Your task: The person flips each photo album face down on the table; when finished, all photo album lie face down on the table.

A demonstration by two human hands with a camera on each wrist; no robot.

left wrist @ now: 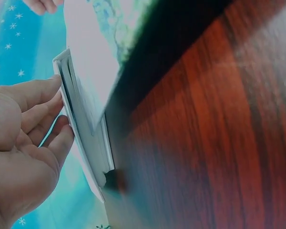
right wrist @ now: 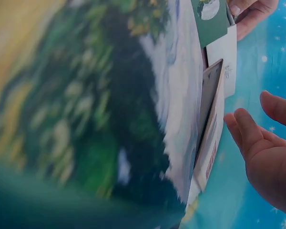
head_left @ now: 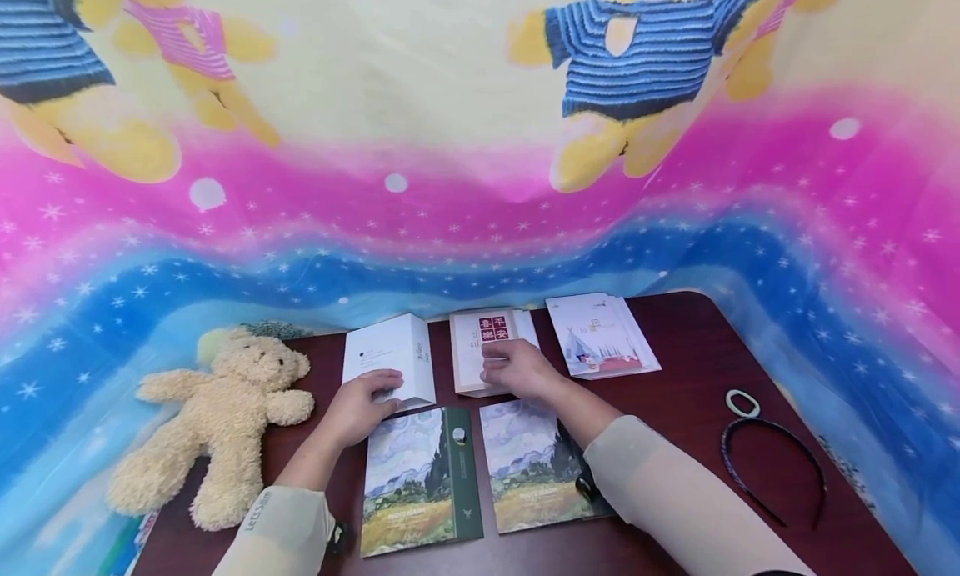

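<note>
My left hand (head_left: 365,409) rests on the white album (head_left: 405,355) at the back left. In the left wrist view, its fingertips touch the pale cover (left wrist: 83,148), and page edges show beneath. My right hand (head_left: 522,368) lies over the lower part of a cream album (head_left: 467,368) with red square characters. Its fingers (right wrist: 248,126) are loosely bent beside that cover in the right wrist view, holding nothing. Nearest the body lie two albums with painted landscape covers, a left one (head_left: 408,484) with a green spine and a right one (head_left: 525,476), partly hidden by my right forearm.
A plush teddy bear (head_left: 232,418) lies at the left of the dark wooden table (head_left: 697,334). Another illustrated album (head_left: 600,334) is at the back right. A pale ring-shaped band (head_left: 742,403) and a dark headband (head_left: 776,426) lie on the right. Patterned cloth hangs behind.
</note>
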